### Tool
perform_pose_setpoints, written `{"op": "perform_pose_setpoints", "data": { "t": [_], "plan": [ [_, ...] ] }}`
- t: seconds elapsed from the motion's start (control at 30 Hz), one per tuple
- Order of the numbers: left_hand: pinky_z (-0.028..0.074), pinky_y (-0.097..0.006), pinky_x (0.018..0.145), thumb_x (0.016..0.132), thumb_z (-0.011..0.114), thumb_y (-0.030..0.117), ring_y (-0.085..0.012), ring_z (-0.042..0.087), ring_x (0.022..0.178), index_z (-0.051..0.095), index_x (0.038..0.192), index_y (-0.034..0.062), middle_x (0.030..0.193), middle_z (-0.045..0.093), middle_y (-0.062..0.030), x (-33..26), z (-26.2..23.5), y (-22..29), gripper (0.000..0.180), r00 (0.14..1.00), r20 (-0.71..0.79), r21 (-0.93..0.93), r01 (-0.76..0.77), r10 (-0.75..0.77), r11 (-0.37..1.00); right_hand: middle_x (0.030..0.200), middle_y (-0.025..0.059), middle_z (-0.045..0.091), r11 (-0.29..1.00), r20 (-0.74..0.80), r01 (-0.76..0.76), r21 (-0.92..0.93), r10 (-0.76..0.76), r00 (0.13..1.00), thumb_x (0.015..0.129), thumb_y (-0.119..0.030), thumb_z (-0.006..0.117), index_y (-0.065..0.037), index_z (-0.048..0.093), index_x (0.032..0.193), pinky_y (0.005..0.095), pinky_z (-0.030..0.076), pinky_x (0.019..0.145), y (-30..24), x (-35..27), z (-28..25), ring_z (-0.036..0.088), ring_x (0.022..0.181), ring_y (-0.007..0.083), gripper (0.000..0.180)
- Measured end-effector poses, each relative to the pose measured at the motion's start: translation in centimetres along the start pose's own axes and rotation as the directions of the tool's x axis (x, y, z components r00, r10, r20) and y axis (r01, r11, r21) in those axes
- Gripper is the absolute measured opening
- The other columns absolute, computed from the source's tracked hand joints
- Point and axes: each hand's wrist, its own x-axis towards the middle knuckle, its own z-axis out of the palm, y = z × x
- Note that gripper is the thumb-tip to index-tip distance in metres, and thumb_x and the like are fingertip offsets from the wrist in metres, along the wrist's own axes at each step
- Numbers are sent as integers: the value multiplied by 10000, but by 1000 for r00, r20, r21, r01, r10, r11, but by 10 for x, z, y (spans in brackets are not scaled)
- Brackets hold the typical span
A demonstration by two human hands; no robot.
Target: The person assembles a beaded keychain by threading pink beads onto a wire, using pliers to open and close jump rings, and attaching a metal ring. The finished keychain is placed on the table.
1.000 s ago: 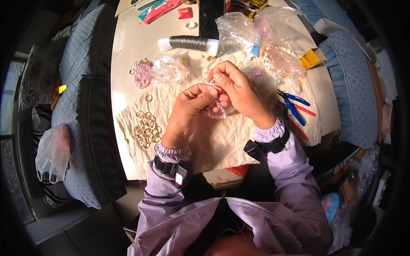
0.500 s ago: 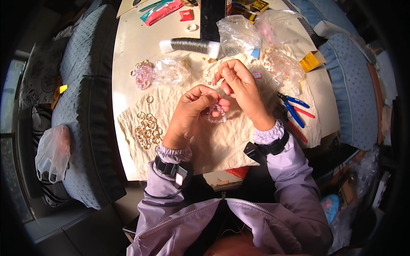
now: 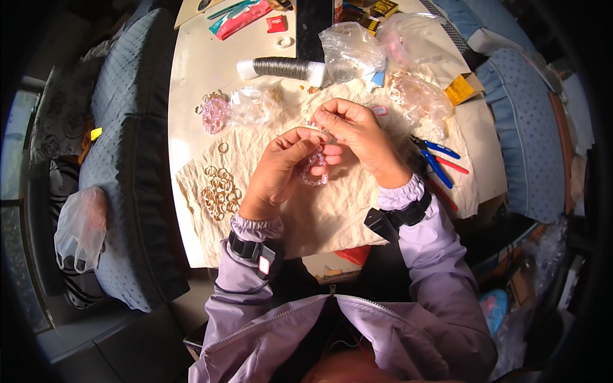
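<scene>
A loop of pink and clear beads hangs from my left hand, whose thumb and forefinger pinch its upper end. Close against it, my right hand has thumb and forefinger pressed together at the small gold and pink end piece just above the loop. Its exact shape is too small to make out. Both hands are over a crumpled cream cloth. Left of them lies a pile of gold rings, with a single ring above it. Farther back sits a heap of pink beaded pieces.
Blue-handled cutters and a red-handled tool lie right of my hands. Behind stand a spool of grey wire, clear plastic bags and a yellow box. A padded blue seat borders the table.
My right hand has come down and left, closing the gap to my left hand. The bead loop has shifted slightly left.
</scene>
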Motion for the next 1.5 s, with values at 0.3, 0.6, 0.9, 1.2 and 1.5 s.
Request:
{"op": "perform_pose_setpoints", "data": {
  "t": [0.3,0.6,0.9,1.2,1.5],
  "plan": [
    [616,-303,797,1003,603,112,-254,707,1061,597,1208,17,1190,685,-225,-21,15,-3,226,999,-27,-10,-18,18,1000,841,-30,630,999,12,6,-31,-6,1000,986,-174,659,-10,684,948,194,474,678,0,-2,-4,561,780,26,169],
    [595,-293,774,1037,564,198,-256,725,990,599,1216,33,1157,705,-193,-28,22,-8,246,995,-101,-107,-29,18,994,814,-28,619,999,37,31,-35,-30,999,982,-188,663,-32,675,935,216,553,579,11,2,-2,581,728,37,163],
    [601,-366,648,1027,566,221,-211,715,767,640,1044,42,966,746,-164,-20,18,-15,195,969,-237,-12,-71,66,997,845,-56,633,998,25,-47,-37,48,999,1005,-239,623,-36,724,1044,177,357,603,-3,-4,0,444,677,4,230],
    [603,-395,624,1020,588,231,-172,648,642,647,1039,37,947,747,-163,-28,20,-16,204,961,-273,15,-27,30,1000,866,-51,638,991,96,-131,37,127,987,993,-236,646,-30,715,1111,168,332,566,1,-2,1,420,633,10,247],
    [564,-290,580,1039,562,207,-152,692,682,641,1038,51,963,755,-150,-31,22,-18,175,966,-258,-11,-6,3,1000,898,-18,696,986,88,-132,105,123,988,971,-211,672,-60,706,957,178,389,592,0,-3,0,483,654,2,156]
  ]
}}
